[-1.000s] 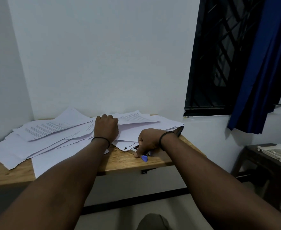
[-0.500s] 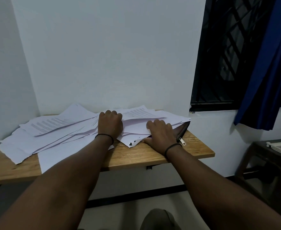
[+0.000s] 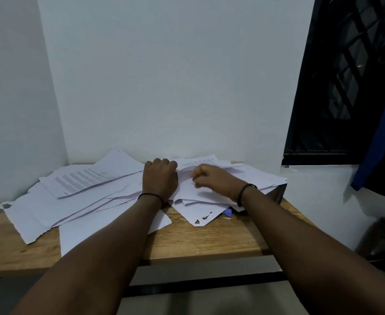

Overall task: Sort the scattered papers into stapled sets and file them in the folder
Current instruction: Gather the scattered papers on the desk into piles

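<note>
Left hand (image 3: 159,178) curled on papers (image 3: 91,178), right hand (image 3: 214,180) seemingly pinching a sheet

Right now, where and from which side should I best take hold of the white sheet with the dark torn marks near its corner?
Probably at the free corner of the white sheet with dark torn marks, from the table's near edge. That corner lies bare on the wooden table, while the far part is buried under the pile where the right hand rests. Slide fingers under, thumb above.
</note>
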